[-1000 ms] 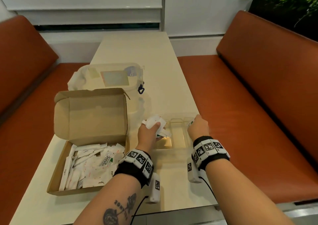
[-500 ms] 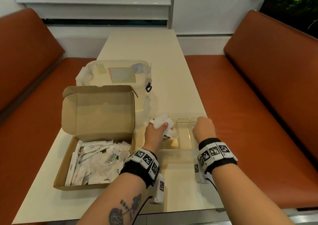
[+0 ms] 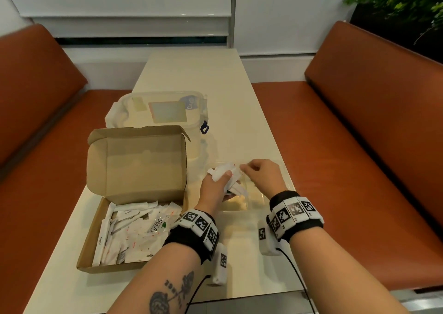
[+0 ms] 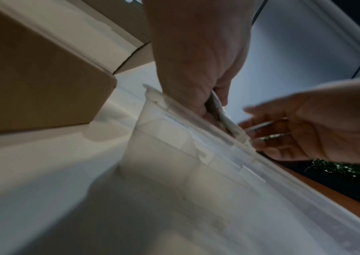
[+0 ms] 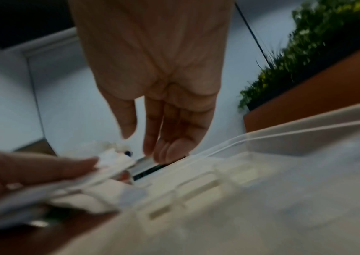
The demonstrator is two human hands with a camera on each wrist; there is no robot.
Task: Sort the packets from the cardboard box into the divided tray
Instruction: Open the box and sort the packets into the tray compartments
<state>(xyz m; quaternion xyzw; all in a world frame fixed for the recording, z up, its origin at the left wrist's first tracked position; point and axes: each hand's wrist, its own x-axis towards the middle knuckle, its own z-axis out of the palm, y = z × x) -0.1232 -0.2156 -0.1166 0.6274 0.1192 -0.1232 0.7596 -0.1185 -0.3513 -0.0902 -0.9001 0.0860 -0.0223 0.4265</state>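
Over the clear divided tray (image 3: 254,197), my left hand (image 3: 224,178) grips a bunch of white packets (image 3: 227,169), thumb on top. My right hand (image 3: 245,169) is just to its right, fingertips pinching the edge of one thin packet from the bunch. The left wrist view shows that packet (image 4: 262,125) between the right hand's fingers (image 4: 268,131), just above the tray's rim (image 4: 174,146). In the right wrist view the fingertips (image 5: 164,151) sit beside the bunch (image 5: 109,162). The open cardboard box (image 3: 86,253) at the left holds several more packets (image 3: 136,237).
A lidded clear plastic container (image 3: 165,112) on a white cloth stands behind the box's raised lid (image 3: 134,165). Orange benches (image 3: 359,145) run along both sides of the narrow cream table (image 3: 203,73). A green plant (image 3: 407,6) stands at the far right.
My right hand has moved left from the tray's right part to the bunch in my left hand and pinched a packet. The left hand has stayed over the tray with its bunch.
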